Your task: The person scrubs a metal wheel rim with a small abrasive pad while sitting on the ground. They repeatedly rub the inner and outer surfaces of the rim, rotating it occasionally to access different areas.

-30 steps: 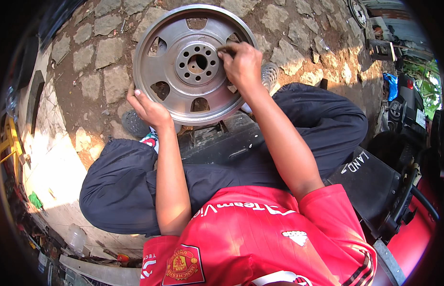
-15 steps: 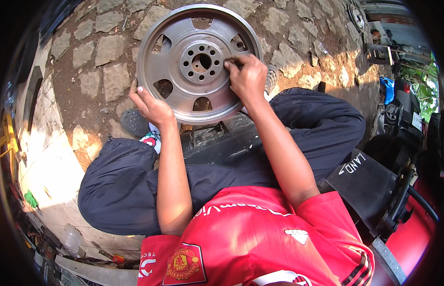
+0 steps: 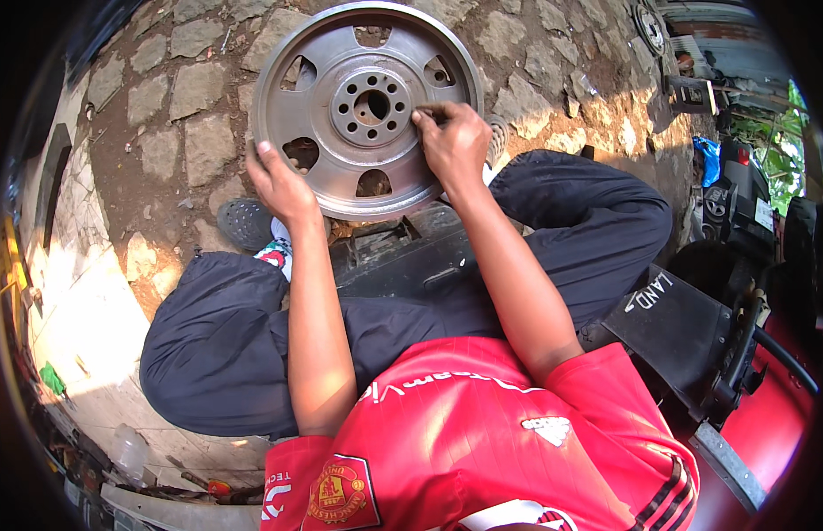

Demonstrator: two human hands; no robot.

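Note:
A round grey metal flywheel (image 3: 409, 168) stands tilted in front of me, with a ring of small holes around its centre bore and larger openings farther out. My left hand (image 3: 286, 188) is at its lower left rim, thumb over the edge and fingers along the outside; part of the grip is hidden. At the right of the hub, my right hand (image 3: 455, 146) has its fingers pinched together against the face. Something small and dark shows at those fingertips, too unclear to name.
Below the flywheel, a black casing (image 3: 402, 265) lies between my bent legs. Rough paving stones (image 3: 208, 150) cover the ground beyond. A black panel (image 3: 672, 327) and a red surface (image 3: 774, 425) are at my right. A clear plastic bottle (image 3: 128, 451) lies at lower left.
My left hand has shifted up along the rim, its thumb now reaching higher. My right hand stays pinched beside the hub. The whole view has moved slightly.

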